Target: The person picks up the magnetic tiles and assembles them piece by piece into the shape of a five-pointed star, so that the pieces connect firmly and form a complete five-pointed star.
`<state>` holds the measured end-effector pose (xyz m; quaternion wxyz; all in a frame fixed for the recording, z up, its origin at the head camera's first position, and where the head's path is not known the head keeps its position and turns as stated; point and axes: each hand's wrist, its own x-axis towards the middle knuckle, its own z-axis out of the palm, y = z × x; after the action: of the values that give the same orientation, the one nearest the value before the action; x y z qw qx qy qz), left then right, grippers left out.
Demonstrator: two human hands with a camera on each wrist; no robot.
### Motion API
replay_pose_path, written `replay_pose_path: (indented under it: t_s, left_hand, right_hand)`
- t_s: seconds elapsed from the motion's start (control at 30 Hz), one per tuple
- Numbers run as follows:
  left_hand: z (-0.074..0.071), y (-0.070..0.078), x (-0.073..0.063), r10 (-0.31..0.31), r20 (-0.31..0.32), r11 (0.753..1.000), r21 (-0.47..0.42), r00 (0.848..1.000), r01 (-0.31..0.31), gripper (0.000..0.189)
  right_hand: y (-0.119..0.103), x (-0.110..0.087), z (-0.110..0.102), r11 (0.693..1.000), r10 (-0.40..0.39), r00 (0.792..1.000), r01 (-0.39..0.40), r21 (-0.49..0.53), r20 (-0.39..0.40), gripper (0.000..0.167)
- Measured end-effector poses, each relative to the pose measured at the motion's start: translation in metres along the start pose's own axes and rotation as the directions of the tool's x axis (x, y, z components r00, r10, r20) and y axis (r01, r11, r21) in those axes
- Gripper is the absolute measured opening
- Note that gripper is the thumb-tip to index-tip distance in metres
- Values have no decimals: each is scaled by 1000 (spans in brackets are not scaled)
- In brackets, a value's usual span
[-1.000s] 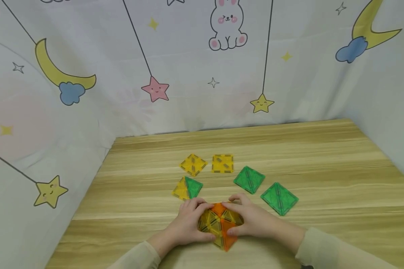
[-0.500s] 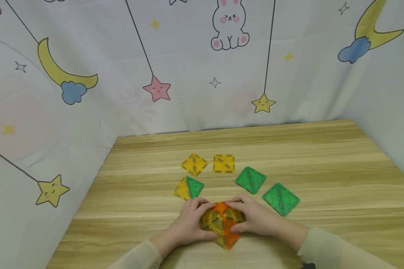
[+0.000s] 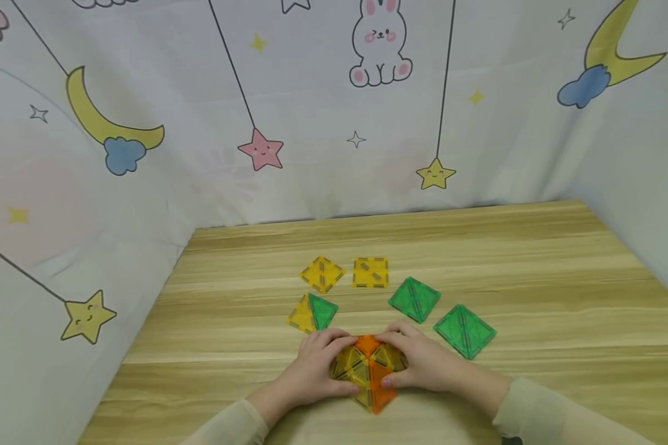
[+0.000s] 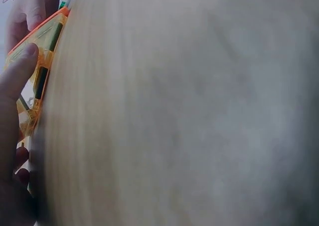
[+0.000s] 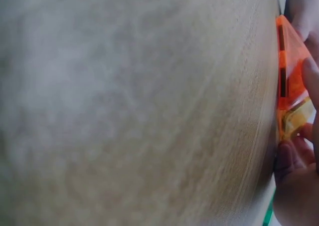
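Both hands hold a raised, pointed shape built of see-through yellow and orange magnetic tiles (image 3: 359,372), near the front of the table. My left hand (image 3: 318,364) grips its left side, with fingers over the far side and the thumb on a near yellow face. On the opposite side my right hand (image 3: 425,363) grips it, its thumb pressed on an orange triangular tile (image 3: 383,395). In the left wrist view, the thumb (image 4: 22,69) lies across a yellow tile at table level. The right wrist view shows the orange tile (image 5: 290,61) under the other thumb.
Beyond the hands, flat on the wooden table (image 3: 228,296), lie a yellow diamond (image 3: 322,274), a yellow square (image 3: 370,272) and a yellow-and-green diamond (image 3: 313,313). Two green squares (image 3: 414,300) of paired triangles lie to the right. A printed white cloth (image 3: 312,191) surrounds the table.
Both hands keep their hold on the tile shape, which stays in place. Only the head view shifts slightly.
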<state>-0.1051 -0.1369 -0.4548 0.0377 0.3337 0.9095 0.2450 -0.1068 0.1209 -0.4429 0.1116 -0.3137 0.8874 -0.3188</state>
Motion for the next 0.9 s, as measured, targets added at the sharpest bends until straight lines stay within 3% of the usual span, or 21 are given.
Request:
replay_pose_path:
  t_s: [0.2,0.5,0.67,0.9]
  left_hand:
    - [-5,1,0,2,14,1000,21,1000,-2,75]
    - [-23,-9,1,-3,-76,1000,21,997,4,76]
    - [-29,-23,1,-52,-113,998,18,992,54,77]
    - [-35,-39,0,-134,-134,990,30,982,140,79]
  right_hand:
    - [1,0,-2,1000,4,1000,-5,11,17,72]
    - [0,7,-14,1000,-17,1000,17,20,-21,68]
    - [-4,15,-19,999,-31,999,31,21,-28,69]
    - [-9,26,-23,1000,9,1000,-9,9,-25,65]
